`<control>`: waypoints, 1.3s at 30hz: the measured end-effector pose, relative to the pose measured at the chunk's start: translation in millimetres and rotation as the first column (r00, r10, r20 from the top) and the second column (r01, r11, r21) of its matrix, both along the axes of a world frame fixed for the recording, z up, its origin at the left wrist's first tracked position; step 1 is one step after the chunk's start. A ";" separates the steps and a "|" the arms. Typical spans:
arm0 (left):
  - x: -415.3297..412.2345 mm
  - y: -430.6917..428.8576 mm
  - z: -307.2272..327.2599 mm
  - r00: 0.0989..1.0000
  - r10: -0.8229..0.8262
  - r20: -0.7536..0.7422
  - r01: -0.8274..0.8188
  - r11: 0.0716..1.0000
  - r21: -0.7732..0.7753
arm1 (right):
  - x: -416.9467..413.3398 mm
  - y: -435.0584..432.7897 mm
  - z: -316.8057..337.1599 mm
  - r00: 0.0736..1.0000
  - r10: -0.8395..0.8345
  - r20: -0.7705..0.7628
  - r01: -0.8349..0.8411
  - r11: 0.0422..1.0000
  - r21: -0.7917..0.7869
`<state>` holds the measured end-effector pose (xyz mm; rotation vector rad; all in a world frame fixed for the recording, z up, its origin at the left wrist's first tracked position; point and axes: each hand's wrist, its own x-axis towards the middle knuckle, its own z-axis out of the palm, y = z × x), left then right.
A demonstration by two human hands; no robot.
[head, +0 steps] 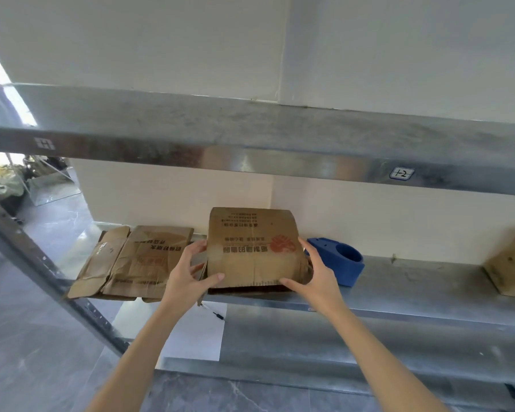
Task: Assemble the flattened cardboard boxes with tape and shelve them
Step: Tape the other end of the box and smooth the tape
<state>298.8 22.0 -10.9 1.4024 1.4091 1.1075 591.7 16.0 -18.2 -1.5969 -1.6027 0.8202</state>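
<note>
While my left hand (188, 273) and right hand (320, 272) clasp the assembled box (252, 248) by its sides, fingers curled round its edges, it sits at the front of the metal shelf (414, 292) — I should slide it back squarely. A flattened box (137, 260) lies just left and a blue holder (339, 258) right — pale wall behind.

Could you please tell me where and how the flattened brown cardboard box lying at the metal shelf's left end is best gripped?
The flattened brown cardboard box lies flat, and its near edge seems to overhang the metal shelf; pinch that edge from the front, thumb on top, fingers underneath.
</note>
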 end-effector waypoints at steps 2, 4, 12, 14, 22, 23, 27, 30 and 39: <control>1.8 -1.2 4.6 0.999 0.032 -0.009 -0.032 0.999 0.003 | -1.3 -0.2 5.2 0.999 -0.021 0.050 0.020 1.000 0.022; 5.6 -3.3 8.0 0.997 0.066 -0.036 -0.065 0.998 0.026 | -2.7 0.5 10.3 0.997 -0.036 0.066 0.034 0.999 0.030; 10.0 -9.3 10.2 0.985 0.134 -0.107 -0.121 0.985 0.122 | -3.3 4.5 25.8 0.991 -0.041 0.125 0.031 0.996 0.081; 8.8 -11.0 8.4 0.984 0.142 -0.111 -0.132 0.987 0.096 | -3.2 4.2 24.6 0.996 -0.044 0.079 0.041 0.998 0.046; 9.4 -26.7 -3.4 0.979 0.044 -0.199 -0.030 0.997 0.069 | -10.0 13.1 31.5 0.986 -0.159 0.053 0.163 0.983 -0.083; 10.5 -28.8 -4.2 0.977 0.031 -0.209 -0.016 0.997 0.073 | -12.0 14.4 32.8 0.982 -0.177 0.062 0.182 0.979 -0.095; 16.8 -38.1 -7.7 0.965 -0.019 -0.262 0.044 0.995 0.088 | -24.4 17.0 36.4 0.975 -0.205 0.088 0.214 0.971 -0.105; 21.8 -39.7 -8.6 0.948 -0.067 -0.311 0.084 0.996 0.042 | -31.7 15.8 37.1 0.975 -0.203 0.095 0.213 0.971 -0.105; 27.7 -33.5 -6.8 0.945 0.003 -0.326 0.024 0.997 0.078 | -55.0 12.0 45.2 0.902 -0.225 0.369 0.261 0.964 -0.051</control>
